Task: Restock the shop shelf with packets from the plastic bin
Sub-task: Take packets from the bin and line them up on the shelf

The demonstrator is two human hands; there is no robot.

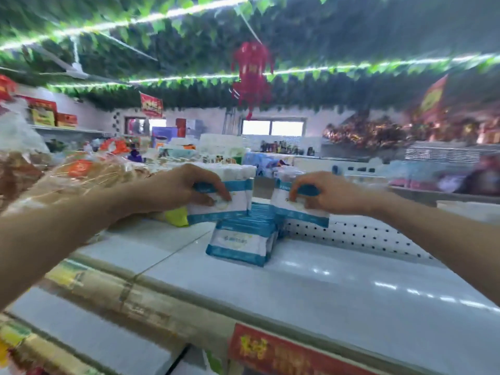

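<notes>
A red paper ornament (253,74) hangs from a ceiling thick with green leaf garlands (351,31); clear-wrapped bread bags (89,174) lie at left; a red label (284,350) sits low; a window (272,127) glows far behind.

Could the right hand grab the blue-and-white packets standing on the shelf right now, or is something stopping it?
Probably not yet. The right hand grips a bundle of packets, so its fingers are taken. Nothing blocks the path to the shelf packets, just below and left of it.
</notes>
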